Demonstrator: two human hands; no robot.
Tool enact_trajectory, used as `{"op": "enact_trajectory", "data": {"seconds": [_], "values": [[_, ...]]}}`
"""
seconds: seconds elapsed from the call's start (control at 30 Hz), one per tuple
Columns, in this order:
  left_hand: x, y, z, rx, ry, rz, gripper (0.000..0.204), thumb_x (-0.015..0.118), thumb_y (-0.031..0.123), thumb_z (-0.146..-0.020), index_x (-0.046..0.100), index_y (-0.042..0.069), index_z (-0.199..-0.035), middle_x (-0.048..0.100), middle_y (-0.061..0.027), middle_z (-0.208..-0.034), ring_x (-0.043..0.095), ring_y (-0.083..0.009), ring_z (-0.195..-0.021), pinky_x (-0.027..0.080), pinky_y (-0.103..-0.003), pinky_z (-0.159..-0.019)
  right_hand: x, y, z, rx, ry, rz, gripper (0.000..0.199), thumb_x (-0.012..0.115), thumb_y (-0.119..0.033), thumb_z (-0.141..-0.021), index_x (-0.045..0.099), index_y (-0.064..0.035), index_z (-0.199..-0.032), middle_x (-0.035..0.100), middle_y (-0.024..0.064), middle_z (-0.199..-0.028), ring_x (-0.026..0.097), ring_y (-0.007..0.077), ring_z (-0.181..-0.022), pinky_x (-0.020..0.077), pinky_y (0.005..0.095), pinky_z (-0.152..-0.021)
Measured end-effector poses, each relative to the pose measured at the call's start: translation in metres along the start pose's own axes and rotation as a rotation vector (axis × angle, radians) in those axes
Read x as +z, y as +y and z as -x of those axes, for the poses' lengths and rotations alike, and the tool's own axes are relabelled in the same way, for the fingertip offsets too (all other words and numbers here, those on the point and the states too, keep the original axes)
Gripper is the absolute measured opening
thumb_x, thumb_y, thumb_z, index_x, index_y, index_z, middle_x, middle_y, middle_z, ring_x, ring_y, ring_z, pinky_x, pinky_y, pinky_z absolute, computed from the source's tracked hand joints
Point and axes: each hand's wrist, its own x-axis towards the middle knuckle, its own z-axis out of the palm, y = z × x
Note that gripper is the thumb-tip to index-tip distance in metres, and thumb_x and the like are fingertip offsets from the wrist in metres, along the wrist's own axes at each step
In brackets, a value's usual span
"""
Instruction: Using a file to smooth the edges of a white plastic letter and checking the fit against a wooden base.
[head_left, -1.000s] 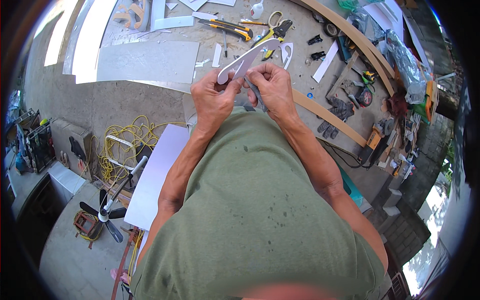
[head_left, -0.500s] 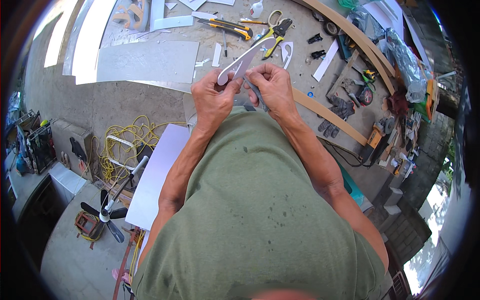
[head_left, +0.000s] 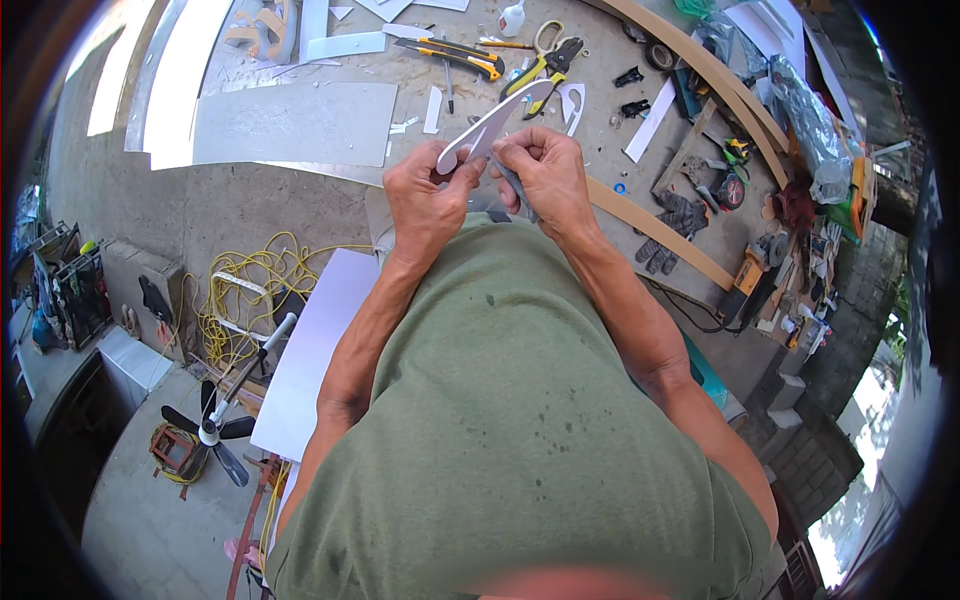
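Observation:
My left hand is closed on the lower end of a flat white cut-out piece with a rounded outline and a narrow opening. The piece slants up and to the right, over the table. Close beside it, my right hand is closed with thumb and fingers pinched round a grey folded strip that looks like sandpaper. The right fingertips are at the white piece's lower edge; whether the strip touches it is hidden. Just beyond lie yellow-and-black snips and an orange-and-black utility knife.
White sheet offcuts and a larger grey-white sheet lie on the left of the table. To the right are a long curved brown strip, a grey glove, a tape measure and an angle grinder.
The white piece has tilted slightly in my left hand, so its opening looks narrower and its upper end sits a little lower. Both hands have stayed nearly in place.

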Motion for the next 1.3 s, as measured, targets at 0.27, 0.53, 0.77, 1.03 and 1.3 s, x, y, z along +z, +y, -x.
{"op": "enact_trajectory", "data": {"seconds": [0.27,0.53,0.77,1.03,1.3], "values": [[-0.003,-0.004,0.001,0.005,-0.002,-0.014,0.01,0.075,0.003,-0.079,0.069,-0.004,-0.084,0.067,-0.007,-0.064,0.06,-0.0088,-0.057,0.047,-0.026,-0.052,0.001,-0.001,0.008,0.032,0.01,0.047,0.015,0.064,-0.009,-0.092,0.06,0.0056,-0.089,0.065,0.0116,-0.071,0.055,0.012,-0.043,0.0402,0.0268,-0.035],[-0.001,0.002,0.0,-0.025,-0.014,0.091,0.01,0.075,0.001,-0.08,0.068,-0.004,-0.086,0.068,-0.007,-0.067,0.066,-0.0106,-0.062,0.051,-0.025,-0.054,-0.003,-0.004,0.008,0.038,-0.019,0.048,0.015,0.066,-0.009,-0.091,0.06,0.0055,-0.088,0.064,0.0113,-0.07,0.055,0.0114,-0.043,0.0401,0.0265,-0.035],[-0.003,0.002,-0.002,-0.005,-0.043,0.098,0.009,0.074,-0.001,-0.081,0.068,-0.004,-0.087,0.069,-0.0077,-0.069,0.066,-0.0108,-0.062,0.052,-0.025,-0.055,-0.008,-0.014,0.009,0.037,-0.066,0.12,0.013,0.065,-0.007,-0.09,0.061,0.004,-0.087,0.064,0.0092,-0.069,0.055,0.0105,-0.043,0.0395,0.0258,-0.035],[-0.003,0.002,-0.004,-0.013,-0.074,0.133,0.01,0.074,0.0,-0.081,0.068,-0.004,-0.088,0.069,-0.008,-0.069,0.067,-0.0116,-0.062,0.053,-0.026,-0.056,-0.016,-0.012,0.005,0.056,-0.095,0.173,0.013,0.066,-0.008,-0.09,0.062,0.0033,-0.086,0.064,0.009,-0.069,0.055,0.0098,-0.044,0.0387,0.0244,-0.035],[-0.006,-0.003,-0.005,-0.039,-0.079,0.137,0.013,0.074,0.001,-0.082,0.068,-0.006,-0.092,0.071,-0.0096,-0.073,0.071,-0.0142,-0.068,0.057,-0.027,-0.061,-0.008,-0.009,0.006,0.049,-0.079,0.141,0.014,0.066,-0.008,-0.089,0.062,0.0047,-0.087,0.064,0.0102,-0.069,0.056,0.0107,-0.044,0.0395,0.0251,-0.035]]}}
